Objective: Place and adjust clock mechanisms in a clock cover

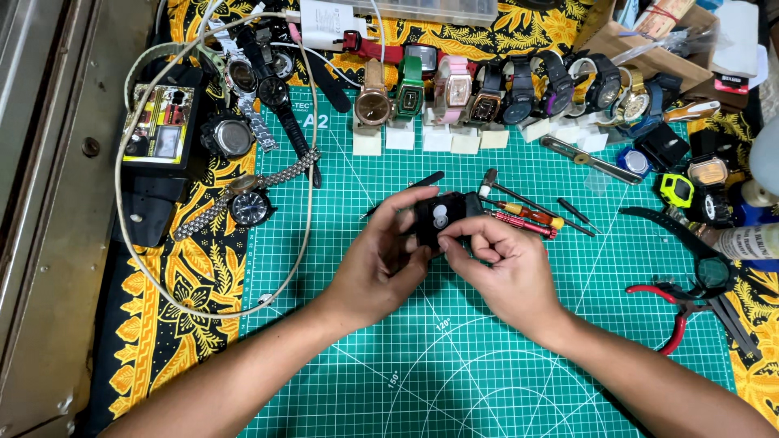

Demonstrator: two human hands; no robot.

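This is a watch-repair bench, a small workshop. A green cutting mat (487, 357) with a printed grid covers the worktop, laid over a yellow and black patterned cloth (195, 276). Along the far edge a row of wristwatches (487, 93) stands on small white blocks. More watches (243, 138) lie at far left. Small screwdrivers (527, 217) sit mid-mat, and red-handled pliers (673, 312) lie at right.

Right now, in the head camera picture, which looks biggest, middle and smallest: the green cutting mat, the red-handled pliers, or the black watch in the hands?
1. Green cutting mat, by far the largest.
2. Red-handled pliers.
3. Black watch, though the hands hide part of it, so its place below the pliers is unsure.
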